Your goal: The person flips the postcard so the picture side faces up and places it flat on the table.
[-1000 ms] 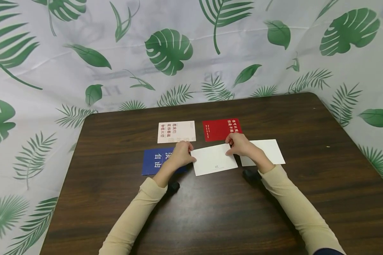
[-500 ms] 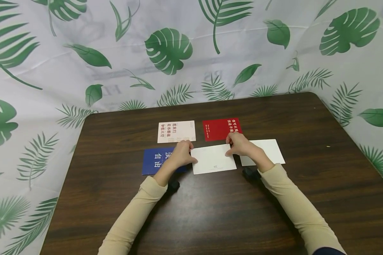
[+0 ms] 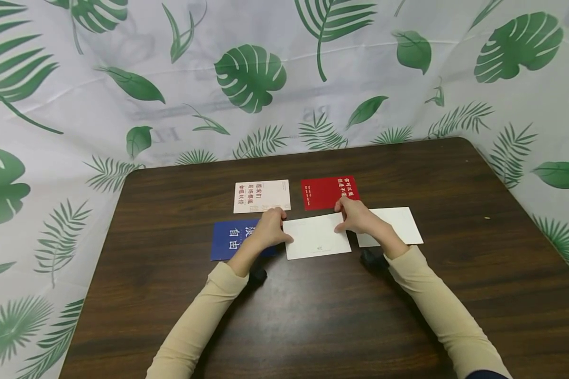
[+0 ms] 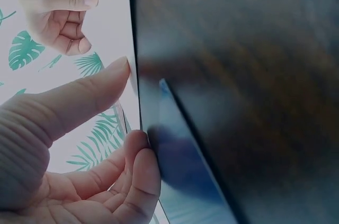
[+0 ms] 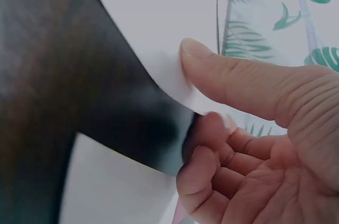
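Note:
A white postcard (image 3: 315, 239) with small print near its lower edge lies between my two hands at the middle of the table. My left hand (image 3: 268, 231) holds its left side, thumb (image 4: 108, 86) on the face and fingertips (image 4: 145, 173) at the edge. On the other side, my right hand (image 3: 357, 217) pinches the upper right corner between thumb (image 5: 212, 70) and curled fingers, and the card bends slightly there. A blue postcard (image 3: 227, 242) with white characters lies partly under my left hand and forearm. Beneath my right wrist is a second white postcard (image 3: 400, 223).
Behind my hands a cream postcard (image 3: 265, 195) with red characters and a red postcard (image 3: 324, 193) lie side by side on the dark wooden table (image 3: 313, 316). A leaf-patterned cloth (image 3: 180, 116) hangs behind the table.
The white postcard between my hands has shifted slightly, its lower edge a little to the left and more level. Both hands keep their hold in nearly the same place.

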`<state>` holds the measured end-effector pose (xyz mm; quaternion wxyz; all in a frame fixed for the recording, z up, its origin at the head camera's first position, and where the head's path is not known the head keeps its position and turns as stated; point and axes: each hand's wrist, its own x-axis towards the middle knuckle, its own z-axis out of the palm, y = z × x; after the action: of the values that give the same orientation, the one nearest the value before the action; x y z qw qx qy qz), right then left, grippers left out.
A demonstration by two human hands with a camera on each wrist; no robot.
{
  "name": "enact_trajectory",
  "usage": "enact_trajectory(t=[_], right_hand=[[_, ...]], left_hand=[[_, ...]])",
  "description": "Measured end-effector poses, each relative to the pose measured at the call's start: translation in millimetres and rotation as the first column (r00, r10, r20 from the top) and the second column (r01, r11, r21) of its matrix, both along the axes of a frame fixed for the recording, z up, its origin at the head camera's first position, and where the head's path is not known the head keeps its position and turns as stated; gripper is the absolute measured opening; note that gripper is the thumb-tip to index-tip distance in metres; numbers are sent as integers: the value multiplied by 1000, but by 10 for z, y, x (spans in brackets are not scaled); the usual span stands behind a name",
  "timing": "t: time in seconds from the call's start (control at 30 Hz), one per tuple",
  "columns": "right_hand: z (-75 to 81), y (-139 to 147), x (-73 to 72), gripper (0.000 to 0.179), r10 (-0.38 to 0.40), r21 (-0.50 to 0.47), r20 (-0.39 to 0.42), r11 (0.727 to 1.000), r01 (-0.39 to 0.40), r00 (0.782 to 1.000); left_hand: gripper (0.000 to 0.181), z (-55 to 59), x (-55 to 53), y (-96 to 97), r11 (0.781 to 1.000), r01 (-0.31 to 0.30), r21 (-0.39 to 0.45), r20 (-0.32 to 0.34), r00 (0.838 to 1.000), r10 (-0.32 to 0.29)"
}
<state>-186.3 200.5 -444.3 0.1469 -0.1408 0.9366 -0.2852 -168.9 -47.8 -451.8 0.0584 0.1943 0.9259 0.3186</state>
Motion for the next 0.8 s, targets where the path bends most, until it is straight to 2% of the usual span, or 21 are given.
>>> enact_trajectory(t=[0.13, 0.33, 0.47, 0.63, 0.8], right_hand=[[-34, 29, 24, 35, 5, -25, -50, 1000, -6, 999], [-90, 75, 76, 28, 24, -77, -147, 996, -36, 989], [-106, 109, 112, 29, 50, -121, -180, 990, -73, 982], [-110, 165, 135, 31, 78, -195, -194, 974, -117, 978], [-90, 214, 160, 29, 93, -258, -213, 955, -148, 972]], left_hand=[[43, 3, 12, 0, 1000, -3, 10, 4, 1000, 3], [46, -3, 23, -3, 999, -17, 37, 1, 1000, 17], [48, -13, 34, -4, 997, -35, 68, 18, 999, 34], [53, -28, 51, -16, 987, -58, 153, 42, 998, 52], [41, -28, 53, -37, 976, -75, 204, 68, 996, 62]])
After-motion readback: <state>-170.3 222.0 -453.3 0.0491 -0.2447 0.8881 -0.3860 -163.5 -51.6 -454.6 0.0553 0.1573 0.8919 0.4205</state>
